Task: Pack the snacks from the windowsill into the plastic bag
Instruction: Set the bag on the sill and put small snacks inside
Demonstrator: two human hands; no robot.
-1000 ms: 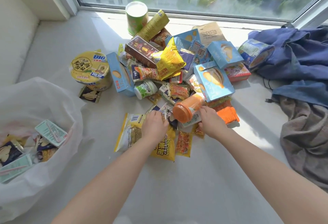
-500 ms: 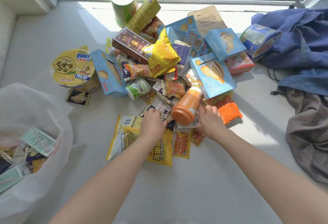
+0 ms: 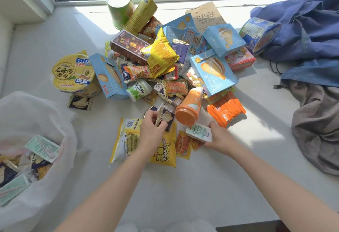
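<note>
Lifted from beside the orange bottle (image 3: 189, 110): left hand (image 3: 152, 130) pinches a small packet (image 3: 159, 117), right hand (image 3: 218, 138) grips a white pouch (image 3: 199, 133), both likely bound for the plastic bag (image 3: 36, 107).

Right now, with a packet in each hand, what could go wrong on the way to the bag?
1. The orange bottle lies tilted on the pile beside your right hand, which grips a white pack; a nudge may set it rolling.
2. Your left hand only pinches its thin packet, so that may slip.
3. The bag rim sags, so a tossed packet may land on the sill.
</note>
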